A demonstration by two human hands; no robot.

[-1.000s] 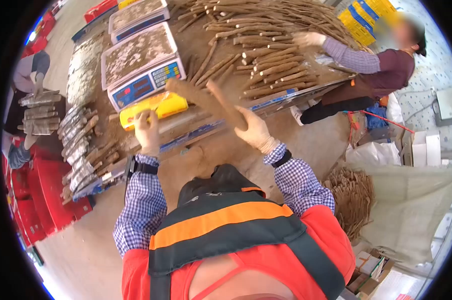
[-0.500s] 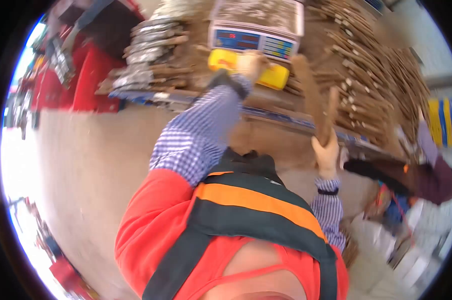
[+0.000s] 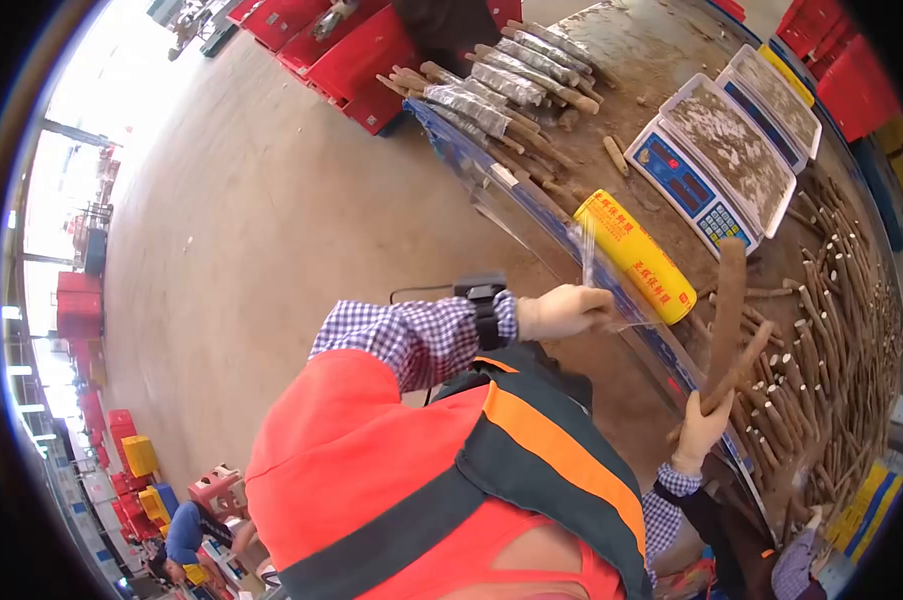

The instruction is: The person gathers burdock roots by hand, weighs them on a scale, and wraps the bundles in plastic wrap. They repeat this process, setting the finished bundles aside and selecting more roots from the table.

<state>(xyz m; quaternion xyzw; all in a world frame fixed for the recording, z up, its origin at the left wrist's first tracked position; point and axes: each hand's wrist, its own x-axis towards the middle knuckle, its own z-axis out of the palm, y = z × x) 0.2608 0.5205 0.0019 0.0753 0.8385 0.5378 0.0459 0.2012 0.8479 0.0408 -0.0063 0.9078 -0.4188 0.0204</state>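
Note:
A yellow roll of plastic film [image 3: 635, 255] with red lettering lies at the table's edge. My left hand [image 3: 568, 311] is closed on a clear strip of film [image 3: 588, 262] that stretches from the roll, just past the blue edge. Farther right, my right hand [image 3: 702, 428] grips brown root sticks, one thick [image 3: 728, 310] and one thinner [image 3: 749, 366], which point up and away from me. Beyond the roll stands a white and blue scale [image 3: 711, 165] with dirt on its pan.
Film-wrapped bundles [image 3: 516, 75] lie at the table's far left, beside red crates [image 3: 361, 65]. Many loose roots [image 3: 821, 350] are heaped on the right. A second scale [image 3: 777, 95] stands behind the first. A co-worker's sleeve [image 3: 795, 568] shows at lower right.
The view has turned. My left hand has come off the yellow roll and back toward my body, with film now drawn out. My right hand still holds the sticks.

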